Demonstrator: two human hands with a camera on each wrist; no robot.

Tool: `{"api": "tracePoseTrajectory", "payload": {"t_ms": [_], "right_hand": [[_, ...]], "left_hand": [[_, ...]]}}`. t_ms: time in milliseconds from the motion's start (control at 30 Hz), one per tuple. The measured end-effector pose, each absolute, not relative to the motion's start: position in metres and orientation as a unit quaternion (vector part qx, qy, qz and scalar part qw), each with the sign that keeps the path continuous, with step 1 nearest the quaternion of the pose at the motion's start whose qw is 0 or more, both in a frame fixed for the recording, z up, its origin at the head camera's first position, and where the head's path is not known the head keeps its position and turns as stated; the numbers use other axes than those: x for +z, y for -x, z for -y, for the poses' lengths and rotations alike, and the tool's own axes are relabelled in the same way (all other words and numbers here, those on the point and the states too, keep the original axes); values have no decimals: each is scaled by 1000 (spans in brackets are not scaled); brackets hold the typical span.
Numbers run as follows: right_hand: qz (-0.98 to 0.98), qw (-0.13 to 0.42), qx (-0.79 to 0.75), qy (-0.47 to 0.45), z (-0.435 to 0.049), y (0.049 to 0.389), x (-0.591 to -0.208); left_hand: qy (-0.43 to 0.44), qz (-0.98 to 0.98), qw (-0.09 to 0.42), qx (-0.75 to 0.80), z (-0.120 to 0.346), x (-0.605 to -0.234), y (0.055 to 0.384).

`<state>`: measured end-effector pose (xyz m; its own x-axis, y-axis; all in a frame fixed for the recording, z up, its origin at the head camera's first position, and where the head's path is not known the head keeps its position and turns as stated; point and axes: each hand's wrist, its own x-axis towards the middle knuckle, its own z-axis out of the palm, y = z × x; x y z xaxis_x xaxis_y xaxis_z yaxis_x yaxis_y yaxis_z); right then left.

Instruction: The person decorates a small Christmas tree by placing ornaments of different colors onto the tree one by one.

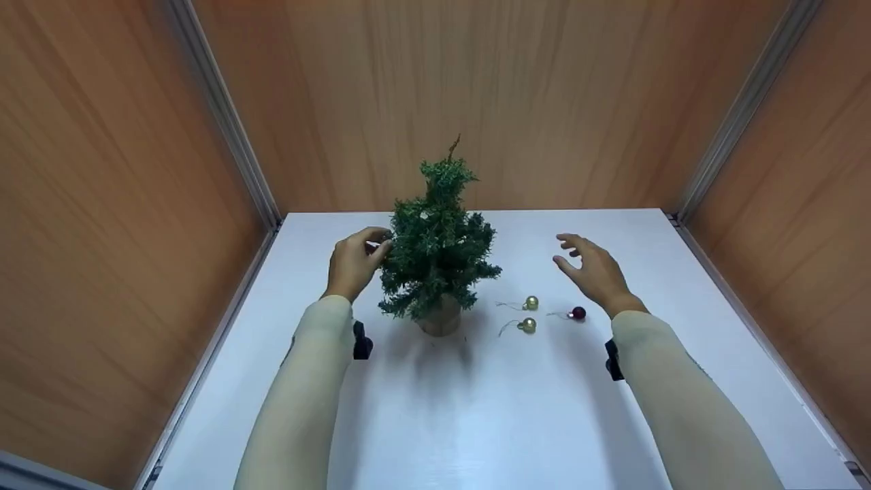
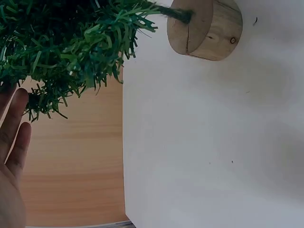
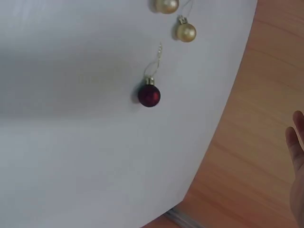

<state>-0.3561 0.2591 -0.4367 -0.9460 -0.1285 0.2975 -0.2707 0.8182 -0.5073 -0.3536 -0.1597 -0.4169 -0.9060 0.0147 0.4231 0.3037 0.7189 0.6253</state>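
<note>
A small artificial Christmas tree [image 1: 435,248] stands upright on a round wooden base [image 1: 441,318]. My left hand [image 1: 355,262] is at the tree's left side, its fingertips at the outer branches. In the left wrist view the visible fingers [image 2: 19,142] are fairly straight beside the green needles; thumb and index finger are out of that view. Over the table's right side my right hand [image 1: 597,273] hovers, fingers apart and holding nothing. Below and left of it lie a dark red bauble [image 1: 578,313] and two gold baubles, one farther back [image 1: 531,303] and one nearer [image 1: 529,325], with thread loops.
The white table [image 1: 490,422] is enclosed by wood-grain panels at the back [image 1: 544,102], left [image 1: 122,224] and right [image 1: 796,224]. Grey metal rails [image 1: 228,112] run along the corners. Each wrist carries a small black device, such as the left one [image 1: 362,341].
</note>
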Motion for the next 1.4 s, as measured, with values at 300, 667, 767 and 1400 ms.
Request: {"api": "tracePoseTrajectory", "payload": {"t_ms": [300,667,767,1400], "right_hand": [[942,114,296,-113,-249,361,-455],[940,112,296,-129,-251,361,-478],[940,102,298,-129,-249,363,-485],[939,39,327,-99,-234,355,-525]], "left_hand": [[89,887,230,-390,161,-416,355],[89,876,233,-412,151,-426,357],[86,878,232,-410,152,-427,356],[93,887,212,-399,154,-420,353]]}}
